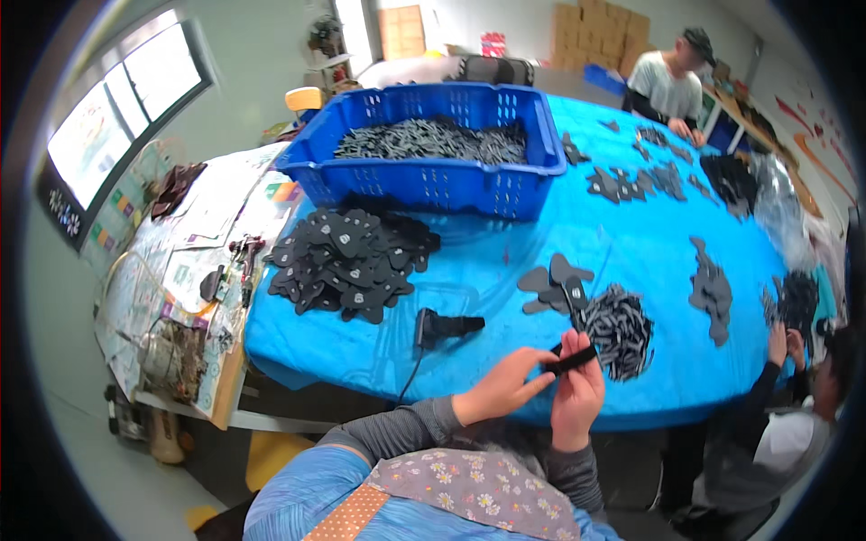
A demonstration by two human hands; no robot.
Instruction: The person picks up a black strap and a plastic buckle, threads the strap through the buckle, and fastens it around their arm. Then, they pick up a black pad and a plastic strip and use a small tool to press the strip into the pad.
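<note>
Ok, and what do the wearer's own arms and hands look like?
The left hand and right hand are bare, with no gloves. The left forearm sleeve and right forearm sleeve are dark grey, finely striped, and end near the wrists. Higher on the left arm is a blue streaked sleeve.

My blue-covered table (pixel 492 248) carries a crate (pixel 496 194). On my side of the crate lie a dark pile (pixel 347 261), a corded device (pixel 442 326), flat pieces (pixel 541 281) and heaped strips (pixel 618 329); scattered pieces (pixel 636 185) lie to the crate's right.
</note>
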